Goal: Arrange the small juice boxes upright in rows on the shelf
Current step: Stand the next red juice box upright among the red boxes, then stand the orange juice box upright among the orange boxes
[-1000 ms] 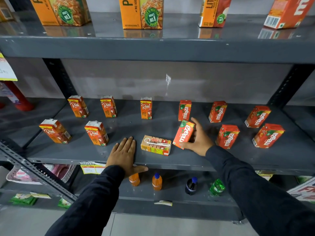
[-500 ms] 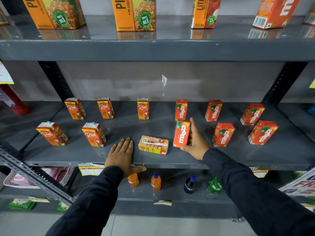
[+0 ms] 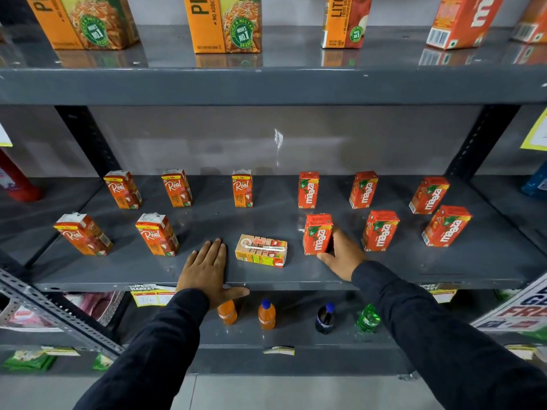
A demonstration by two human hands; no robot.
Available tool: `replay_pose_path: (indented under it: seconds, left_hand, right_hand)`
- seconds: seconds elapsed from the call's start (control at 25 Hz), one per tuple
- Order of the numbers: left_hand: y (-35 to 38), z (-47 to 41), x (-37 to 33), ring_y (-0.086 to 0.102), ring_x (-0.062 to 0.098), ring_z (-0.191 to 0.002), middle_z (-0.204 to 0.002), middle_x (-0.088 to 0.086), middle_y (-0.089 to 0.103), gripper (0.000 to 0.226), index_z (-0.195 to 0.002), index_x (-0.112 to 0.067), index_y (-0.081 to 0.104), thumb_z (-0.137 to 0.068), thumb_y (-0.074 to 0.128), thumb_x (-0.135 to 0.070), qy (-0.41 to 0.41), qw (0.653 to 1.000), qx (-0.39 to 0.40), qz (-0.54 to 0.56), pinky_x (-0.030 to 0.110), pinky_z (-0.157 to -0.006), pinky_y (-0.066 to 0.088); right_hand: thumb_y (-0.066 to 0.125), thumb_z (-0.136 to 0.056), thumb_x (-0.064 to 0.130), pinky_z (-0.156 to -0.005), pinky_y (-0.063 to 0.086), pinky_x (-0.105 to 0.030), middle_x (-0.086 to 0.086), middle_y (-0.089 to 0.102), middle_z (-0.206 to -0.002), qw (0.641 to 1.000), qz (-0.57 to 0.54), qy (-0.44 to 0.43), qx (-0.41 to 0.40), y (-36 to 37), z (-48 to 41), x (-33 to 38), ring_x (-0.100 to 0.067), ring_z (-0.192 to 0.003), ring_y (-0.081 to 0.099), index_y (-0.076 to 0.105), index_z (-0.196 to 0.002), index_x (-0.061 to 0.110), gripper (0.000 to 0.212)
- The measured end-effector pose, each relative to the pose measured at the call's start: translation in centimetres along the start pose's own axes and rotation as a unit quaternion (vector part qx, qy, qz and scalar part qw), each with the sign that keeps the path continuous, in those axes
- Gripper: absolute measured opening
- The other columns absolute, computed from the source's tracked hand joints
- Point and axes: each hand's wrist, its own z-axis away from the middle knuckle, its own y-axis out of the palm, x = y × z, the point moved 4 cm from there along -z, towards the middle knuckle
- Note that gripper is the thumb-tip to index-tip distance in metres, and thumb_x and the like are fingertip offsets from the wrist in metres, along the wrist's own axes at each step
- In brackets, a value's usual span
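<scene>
On the grey middle shelf (image 3: pixel 296 275) small juice boxes stand in two rows: orange Real boxes on the left, red Maaza boxes on the right. My right hand (image 3: pixel 340 255) grips a red Maaza box (image 3: pixel 317 234), which stands upright in the front row. One Real box (image 3: pixel 261 250) lies flat on its side in the front row, between my hands. My left hand (image 3: pixel 207 269) rests flat, palm down, on the shelf's front edge just left of that lying box, holding nothing.
Large juice cartons (image 3: pixel 226 23) stand on the shelf above. Small drink bottles (image 3: pixel 266 315) stand on the shelf below. A slanted perforated metal brace (image 3: pixel 59 312) crosses at lower left. A red bottle (image 3: pixel 17 184) stands on the neighbouring left shelf.
My right hand has turned the tilted Maaza box upright and set it down in the front row. My left hand has stayed flat on the shelf edge.
</scene>
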Motion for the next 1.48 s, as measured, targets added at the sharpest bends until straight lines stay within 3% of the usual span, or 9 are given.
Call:
replay_pose_path:
  seconds: [0.12, 0.32, 0.52, 0.8, 0.88, 0.96, 1.2, 1.36, 1.48]
  left_hand:
    - [0.1, 0.1, 0.0, -0.008, 0.023, -0.146, -0.160, 0.004, -0.008, 0.128, -0.149, -0.015, -0.006, -0.058, 0.029, -0.096, -0.001, 1.000, 0.001, 0.001, 0.043, -0.119, -0.001]
    - [0.0, 0.2, 0.0, -0.009, 0.023, -0.146, -0.160, 0.004, -0.009, 0.126, -0.149, -0.014, -0.007, -0.060, 0.029, -0.095, 0.000, 1.000, 0.005, -0.001, 0.042, -0.118, -0.001]
    - [0.3, 0.1, 0.0, -0.009, 0.023, -0.146, -0.160, 0.004, -0.008, 0.127, -0.149, -0.014, -0.006, -0.057, 0.025, -0.096, 0.002, 1.000, -0.001, 0.000, 0.042, -0.118, -0.002]
    - [0.4, 0.1, 0.3, -0.008, 0.023, -0.146, -0.160, 0.004, -0.008, 0.134, -0.149, -0.014, -0.005, -0.049, 0.014, -0.100, 0.003, 1.000, -0.001, -0.002, 0.043, -0.118, -0.001]
    - [0.3, 0.0, 0.2, -0.008, 0.023, -0.146, -0.160, 0.004, -0.008, 0.134, -0.149, -0.014, -0.006, -0.048, 0.014, -0.100, 0.002, 1.000, 0.000, -0.002, 0.043, -0.118, -0.001]
    - [0.4, 0.0, 0.1, -0.009, 0.022, -0.146, -0.160, 0.004, -0.010, 0.131, -0.149, -0.014, -0.008, -0.052, 0.019, -0.099, 0.003, 1.000, 0.005, -0.001, 0.042, -0.117, -0.003]
    - [0.0, 0.0, 1.7, -0.009, 0.019, -0.146, -0.159, 0.002, -0.012, 0.115, -0.149, -0.019, -0.010, -0.068, 0.033, -0.089, 0.073, 0.997, 0.023, 0.009, 0.037, -0.117, -0.002]
    - [0.3, 0.6, 2.2, -0.012, 0.023, -0.145, -0.159, 0.007, -0.013, 0.117, -0.149, -0.012, -0.009, -0.069, 0.026, -0.089, 0.048, 0.998, -0.011, -0.025, 0.039, -0.117, -0.005]
    - [0.5, 0.8, 2.1, -0.011, 0.024, -0.146, -0.159, 0.009, -0.012, 0.121, -0.148, -0.009, -0.008, -0.067, 0.028, -0.090, 0.030, 0.999, -0.007, -0.020, 0.038, -0.116, -0.005]
  right_hand:
    - [0.074, -0.078, 0.025, -0.098, 0.046, -0.041, 0.004, 0.056, -0.131, 0.998, -0.049, 0.011, -0.033, 0.3, 1.3, -0.2, -0.018, -0.118, 0.056, 0.006, -0.149, 0.024, 0.098]
    - [0.069, -0.082, 0.027, -0.080, 0.044, -0.030, 0.002, 0.063, -0.119, 0.995, -0.042, 0.021, -0.084, 1.1, 1.2, 0.0, -0.023, -0.105, 0.062, 0.033, -0.134, 0.025, 0.063]
    - [0.065, -0.084, 0.036, -0.075, 0.043, -0.031, -0.002, 0.065, -0.116, 0.994, 0.013, 0.037, -0.102, 1.8, 0.8, -0.4, -0.026, -0.102, 0.062, 0.046, -0.118, 0.023, 0.042]
    - [0.068, -0.080, 0.036, -0.087, 0.050, -0.041, -0.006, 0.061, -0.120, 0.992, 0.031, 0.026, -0.117, 2.2, 0.5, -0.2, -0.028, -0.110, 0.058, 0.042, -0.124, 0.022, 0.053]
    - [0.072, -0.076, 0.027, -0.094, 0.049, -0.043, -0.007, 0.049, -0.130, 0.983, -0.020, -0.001, -0.184, 1.7, 1.7, -0.1, -0.024, -0.112, 0.054, 0.036, -0.134, 0.018, 0.068]
    - [0.072, -0.074, 0.023, -0.088, 0.052, -0.043, -0.004, 0.047, -0.121, 0.966, -0.029, -0.085, -0.244, 1.8, 3.4, 0.8, -0.020, -0.101, 0.054, 0.046, -0.126, 0.018, 0.059]
    - [0.070, -0.075, 0.027, -0.081, 0.048, -0.026, -0.007, 0.057, -0.111, 0.936, 0.075, -0.302, -0.165, 4.6, 4.7, 6.5, -0.021, -0.098, 0.058, 0.059, -0.108, 0.014, 0.036]
    - [0.062, -0.082, 0.035, -0.106, 0.037, -0.034, -0.003, 0.035, -0.146, 0.974, 0.115, -0.194, 0.008, 6.8, 1.7, 7.8, -0.022, -0.131, 0.038, 0.040, -0.138, 0.022, 0.061]
    - [0.057, -0.082, 0.027, -0.102, 0.041, -0.034, 0.001, 0.028, -0.149, 0.981, 0.106, -0.145, 0.076, 7.2, 0.6, 7.2, -0.022, -0.129, 0.041, 0.030, -0.143, 0.031, 0.067]
